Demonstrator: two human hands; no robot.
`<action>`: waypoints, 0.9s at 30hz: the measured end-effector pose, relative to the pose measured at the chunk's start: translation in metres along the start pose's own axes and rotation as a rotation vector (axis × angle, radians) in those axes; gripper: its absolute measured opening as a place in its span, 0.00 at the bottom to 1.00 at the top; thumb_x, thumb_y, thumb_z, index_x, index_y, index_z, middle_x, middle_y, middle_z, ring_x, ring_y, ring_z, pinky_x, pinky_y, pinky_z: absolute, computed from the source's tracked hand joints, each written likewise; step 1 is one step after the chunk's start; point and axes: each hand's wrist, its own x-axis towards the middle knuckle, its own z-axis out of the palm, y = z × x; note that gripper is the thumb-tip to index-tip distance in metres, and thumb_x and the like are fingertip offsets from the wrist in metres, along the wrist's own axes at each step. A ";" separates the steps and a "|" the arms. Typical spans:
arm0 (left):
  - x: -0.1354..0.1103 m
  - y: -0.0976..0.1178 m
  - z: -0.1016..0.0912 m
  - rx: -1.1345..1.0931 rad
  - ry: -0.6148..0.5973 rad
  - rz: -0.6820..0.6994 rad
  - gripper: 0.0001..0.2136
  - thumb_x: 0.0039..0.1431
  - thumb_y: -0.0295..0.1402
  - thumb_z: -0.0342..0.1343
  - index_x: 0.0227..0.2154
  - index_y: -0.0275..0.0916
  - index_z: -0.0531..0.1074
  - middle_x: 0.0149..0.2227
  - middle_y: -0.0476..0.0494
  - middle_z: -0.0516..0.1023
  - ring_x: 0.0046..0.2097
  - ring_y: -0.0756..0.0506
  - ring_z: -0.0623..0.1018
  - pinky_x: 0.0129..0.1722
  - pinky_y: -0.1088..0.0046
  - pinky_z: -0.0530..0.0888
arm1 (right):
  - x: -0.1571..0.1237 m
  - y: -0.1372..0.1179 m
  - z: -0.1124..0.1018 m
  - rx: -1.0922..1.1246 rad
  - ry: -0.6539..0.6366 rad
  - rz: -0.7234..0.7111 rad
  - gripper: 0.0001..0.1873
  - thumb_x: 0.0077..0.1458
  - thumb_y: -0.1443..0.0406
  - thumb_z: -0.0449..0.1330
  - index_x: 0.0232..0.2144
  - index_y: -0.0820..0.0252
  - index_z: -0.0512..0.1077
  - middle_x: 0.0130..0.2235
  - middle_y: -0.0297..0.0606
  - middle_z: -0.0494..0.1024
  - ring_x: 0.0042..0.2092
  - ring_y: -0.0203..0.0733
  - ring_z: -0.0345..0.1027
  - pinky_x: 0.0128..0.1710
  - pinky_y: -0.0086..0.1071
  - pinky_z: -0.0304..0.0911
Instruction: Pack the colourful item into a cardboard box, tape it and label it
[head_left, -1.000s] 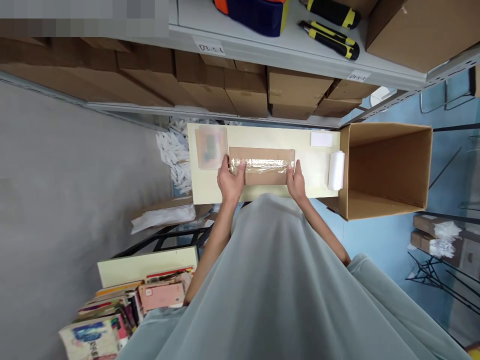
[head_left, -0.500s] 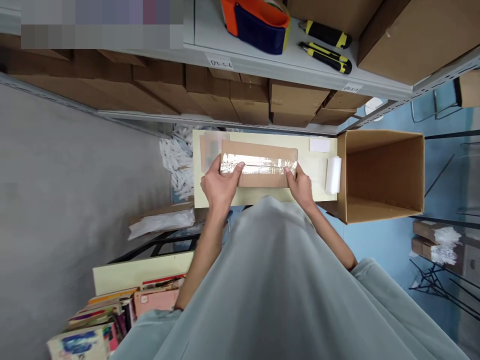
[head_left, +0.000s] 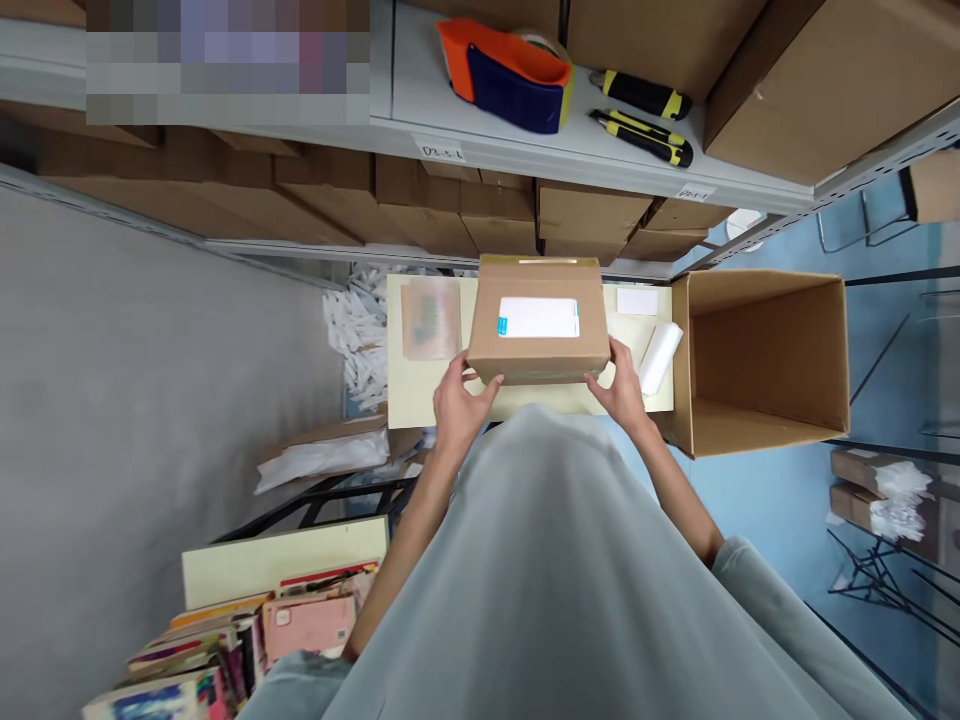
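Note:
A closed cardboard box (head_left: 538, 357) with a white and blue label (head_left: 541, 318) on its upper face is over the pale tabletop (head_left: 420, 395). My left hand (head_left: 459, 405) grips its near left corner, thumb at the front and fingers at the side. At the near right corner, my right hand (head_left: 624, 392) holds it the same way. Left of the box lies a translucent packet (head_left: 431, 320) on a brown sheet. To the right are a white slip (head_left: 637, 301) and a white roll (head_left: 661, 358), which lies slanted.
A large open carton (head_left: 765, 360) stands right of the table. The shelf above (head_left: 510, 155) bears an orange and blue tape dispenser (head_left: 517, 85) and two cutter knives (head_left: 645, 115). Boxes (head_left: 420, 200) line the level below. Books (head_left: 240, 640) sit at lower left.
The box has turned over, so the label shows where a taped face was. My hands have shifted to its near corners. The white roll now lies more slanted.

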 end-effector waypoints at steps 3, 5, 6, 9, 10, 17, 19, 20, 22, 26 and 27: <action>-0.010 -0.040 0.025 -0.112 -0.172 -0.135 0.37 0.54 0.35 0.75 0.65 0.41 0.68 0.64 0.31 0.79 0.58 0.35 0.85 0.60 0.54 0.83 | -0.012 0.043 0.036 0.007 -0.097 0.065 0.43 0.65 0.56 0.65 0.76 0.59 0.56 0.72 0.58 0.69 0.68 0.60 0.72 0.64 0.54 0.76; -0.015 -0.060 0.034 -0.108 -0.292 -0.239 0.41 0.52 0.40 0.78 0.66 0.40 0.66 0.66 0.27 0.78 0.62 0.31 0.84 0.62 0.49 0.82 | -0.019 0.066 0.050 -0.005 -0.223 0.090 0.41 0.66 0.52 0.66 0.73 0.61 0.61 0.69 0.59 0.72 0.65 0.62 0.76 0.63 0.56 0.76; -0.015 -0.066 0.037 -0.076 -0.321 -0.263 0.43 0.51 0.43 0.79 0.67 0.39 0.65 0.67 0.25 0.77 0.64 0.29 0.82 0.64 0.46 0.80 | -0.019 0.075 0.053 -0.007 -0.267 0.094 0.37 0.68 0.50 0.64 0.71 0.61 0.64 0.68 0.58 0.74 0.64 0.62 0.77 0.64 0.56 0.75; -0.005 -0.066 0.041 0.073 -0.244 -0.152 0.52 0.54 0.51 0.78 0.74 0.36 0.59 0.75 0.19 0.65 0.76 0.23 0.68 0.75 0.40 0.68 | 0.003 0.093 0.050 -0.023 -0.211 0.142 0.27 0.77 0.51 0.50 0.67 0.60 0.70 0.65 0.54 0.79 0.62 0.57 0.79 0.65 0.52 0.73; 0.002 -0.059 0.043 0.127 -0.201 -0.069 0.53 0.56 0.53 0.76 0.76 0.34 0.57 0.78 0.17 0.59 0.80 0.23 0.61 0.78 0.40 0.63 | 0.018 0.097 0.048 -0.049 -0.154 0.184 0.27 0.79 0.52 0.47 0.68 0.60 0.69 0.64 0.54 0.80 0.60 0.56 0.79 0.64 0.50 0.74; 0.045 0.011 0.105 0.530 -0.476 0.358 0.57 0.56 0.56 0.75 0.81 0.38 0.55 0.85 0.25 0.39 0.84 0.19 0.37 0.80 0.31 0.41 | 0.159 0.106 0.059 -0.403 -0.356 0.445 0.43 0.77 0.58 0.59 0.82 0.68 0.45 0.60 0.62 0.82 0.61 0.61 0.79 0.60 0.47 0.72; 0.044 0.017 0.121 0.580 -0.562 0.363 0.59 0.55 0.56 0.76 0.82 0.41 0.53 0.85 0.27 0.36 0.84 0.20 0.35 0.79 0.30 0.39 | 0.179 0.111 0.066 -0.437 -0.428 0.433 0.36 0.78 0.58 0.58 0.80 0.62 0.53 0.59 0.59 0.83 0.61 0.58 0.79 0.59 0.44 0.71; 0.042 0.016 0.126 0.591 -0.582 0.356 0.59 0.55 0.55 0.76 0.83 0.42 0.52 0.85 0.27 0.36 0.84 0.20 0.35 0.79 0.30 0.39 | 0.183 0.114 0.068 -0.444 -0.442 0.420 0.31 0.79 0.58 0.56 0.77 0.60 0.58 0.58 0.58 0.83 0.60 0.56 0.79 0.59 0.43 0.71; 0.039 0.012 0.128 0.595 -0.589 0.334 0.59 0.56 0.55 0.75 0.83 0.42 0.50 0.85 0.28 0.35 0.84 0.22 0.34 0.79 0.31 0.38 | 0.182 0.122 0.069 -0.453 -0.440 0.413 0.22 0.81 0.61 0.51 0.70 0.61 0.67 0.58 0.58 0.83 0.60 0.54 0.79 0.58 0.41 0.70; 0.038 0.005 0.122 0.585 -0.587 0.320 0.60 0.56 0.54 0.76 0.83 0.44 0.49 0.85 0.29 0.34 0.84 0.22 0.34 0.79 0.31 0.38 | 0.153 0.140 0.058 -0.487 -0.399 0.485 0.22 0.78 0.68 0.46 0.65 0.73 0.68 0.56 0.65 0.83 0.59 0.57 0.80 0.57 0.42 0.72; 0.039 0.005 0.121 0.584 -0.589 0.319 0.60 0.55 0.53 0.77 0.83 0.43 0.50 0.85 0.29 0.34 0.84 0.22 0.34 0.79 0.30 0.38 | 0.142 0.144 0.054 -0.497 -0.396 0.505 0.22 0.76 0.69 0.47 0.65 0.74 0.69 0.56 0.66 0.83 0.59 0.58 0.81 0.56 0.43 0.73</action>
